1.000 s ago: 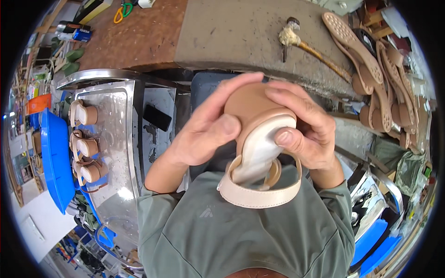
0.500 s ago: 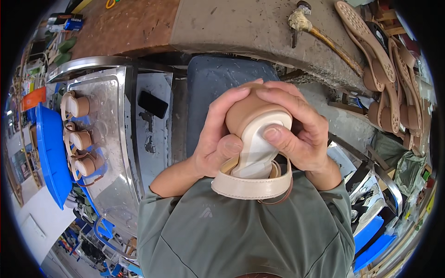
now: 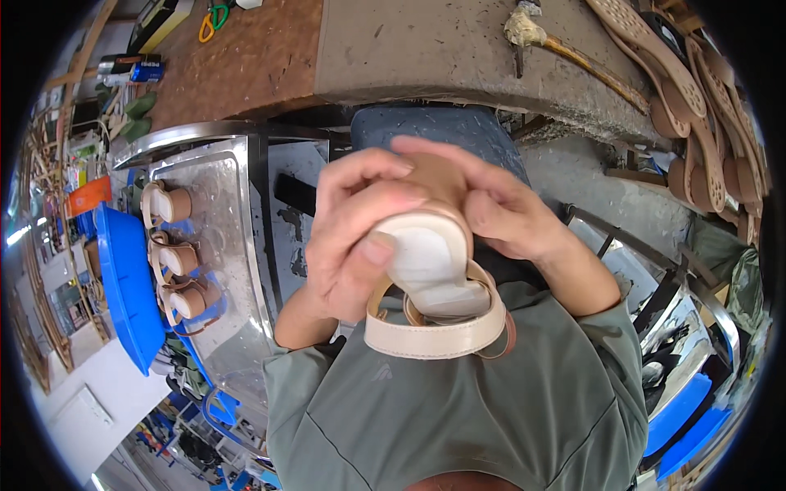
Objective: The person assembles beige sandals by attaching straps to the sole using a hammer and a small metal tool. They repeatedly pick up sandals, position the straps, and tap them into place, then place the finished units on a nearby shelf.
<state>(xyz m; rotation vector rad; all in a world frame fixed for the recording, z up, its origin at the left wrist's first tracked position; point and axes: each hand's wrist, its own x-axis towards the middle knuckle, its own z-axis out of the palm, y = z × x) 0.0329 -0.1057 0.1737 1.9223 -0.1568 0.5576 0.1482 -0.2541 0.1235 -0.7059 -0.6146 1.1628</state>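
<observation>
A beige heeled sandal (image 3: 422, 254) is held up before my chest, its pale insole facing me and its strap loop hanging toward my shirt. My left hand (image 3: 352, 229) closes round the left side of the heel, with the thumb lying on the insole's edge. Against the far and right sides of the tan block heel (image 3: 434, 180) rests my right hand (image 3: 512, 209). Its fingers reach over the heel's far end, and its thumb is bent beside the heel, off the insole. The sandal's toe end is hidden.
Several similar sandals (image 3: 173, 258) line a metal tray table (image 3: 233, 327) at left, beside a blue tray (image 3: 127, 286). A hammer (image 3: 573, 57) lies on the worn bench (image 3: 426, 49) ahead. Tan soles (image 3: 696, 123) are stacked far right. Scissors (image 3: 213, 22) lie far left on the bench.
My right thumb has come off the insole to the heel's side. My left hand has shifted further over the heel, and the sandal has turned slightly. The whole view has shifted a little.
</observation>
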